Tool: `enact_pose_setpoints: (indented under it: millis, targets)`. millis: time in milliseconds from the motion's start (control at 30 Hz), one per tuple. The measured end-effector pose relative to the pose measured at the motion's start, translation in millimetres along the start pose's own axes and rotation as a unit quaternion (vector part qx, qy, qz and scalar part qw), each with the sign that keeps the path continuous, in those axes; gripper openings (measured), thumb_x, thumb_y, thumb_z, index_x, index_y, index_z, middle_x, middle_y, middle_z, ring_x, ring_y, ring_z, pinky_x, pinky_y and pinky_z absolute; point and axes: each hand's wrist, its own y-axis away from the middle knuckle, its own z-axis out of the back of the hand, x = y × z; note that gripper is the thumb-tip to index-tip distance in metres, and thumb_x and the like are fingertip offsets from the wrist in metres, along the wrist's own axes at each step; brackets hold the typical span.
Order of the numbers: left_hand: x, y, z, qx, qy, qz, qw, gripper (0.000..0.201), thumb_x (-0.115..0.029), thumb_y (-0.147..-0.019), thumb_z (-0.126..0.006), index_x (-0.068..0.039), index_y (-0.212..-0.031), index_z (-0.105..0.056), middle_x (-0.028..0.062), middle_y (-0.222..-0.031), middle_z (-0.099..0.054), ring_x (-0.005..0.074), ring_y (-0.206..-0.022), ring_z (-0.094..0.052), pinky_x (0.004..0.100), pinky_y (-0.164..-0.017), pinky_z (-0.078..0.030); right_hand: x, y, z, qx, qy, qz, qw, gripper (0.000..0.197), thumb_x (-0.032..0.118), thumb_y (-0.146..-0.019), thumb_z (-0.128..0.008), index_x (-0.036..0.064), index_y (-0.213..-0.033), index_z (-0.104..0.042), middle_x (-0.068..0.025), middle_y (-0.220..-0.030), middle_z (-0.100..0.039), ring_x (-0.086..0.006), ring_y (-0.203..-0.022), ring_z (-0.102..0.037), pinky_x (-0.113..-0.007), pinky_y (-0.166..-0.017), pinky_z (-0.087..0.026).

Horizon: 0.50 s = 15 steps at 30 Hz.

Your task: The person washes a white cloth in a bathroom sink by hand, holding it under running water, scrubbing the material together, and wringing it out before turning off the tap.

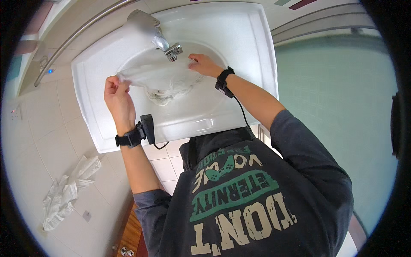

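A thin, see-through white cloth (156,77) is stretched across the white washbasin (244,47), its lower part bunched and sagging into the bowl. My left hand (119,96) is closed, pinching the cloth's left end above the basin's left side. On the other side, my right hand (205,65) is closed with its fingertips at the right end of the cloth, close to the tap. The chrome tap (173,51) sticks out over the bowl, its spout just above the cloth's upper edge. Whether water is running, I cannot make out.
A metal rail (81,32) runs along the tiled wall behind the basin. At lower left hangs a crumpled white plastic bag (70,192) against the tiles. A wooden door (130,233) with a metal knob stands below it. Greenish glass panelling (334,107) is on the right.
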Motion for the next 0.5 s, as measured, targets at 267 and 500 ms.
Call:
enact_pose_setpoints:
  millis: [267,500]
  targets:
    - [86.2,6.8,33.0,0.11,-0.662,0.082,0.736,0.049,-0.027,-0.065,-0.067,-0.016,-0.11,-0.052,0.0141,-0.113,-0.041,0.0284,-0.107,-0.041,0.0514,-0.083,-0.032,73.6,25.2,36.6,0.084,-0.278,-0.12,0.949,0.031,0.01,-0.079,-0.051,0.0025,-0.109,-0.054,0.0033,-0.075,-0.051,-0.0044,-0.067,-0.045,-0.02,-0.057,-0.038]
    - [124.7,0.8,-36.4,0.258,-0.367,-0.007,0.894,0.049,-0.011,-0.065,-0.066,0.002,-0.11,-0.051,0.0162,-0.096,-0.059,0.0233,-0.089,-0.057,0.0254,-0.077,-0.042,81.0,36.6,35.2,0.165,-0.152,0.062,0.972,0.04,0.012,-0.069,-0.058,0.001,-0.107,-0.049,-0.0131,-0.079,-0.056,-0.0221,-0.072,-0.054,-0.031,-0.066,-0.043]
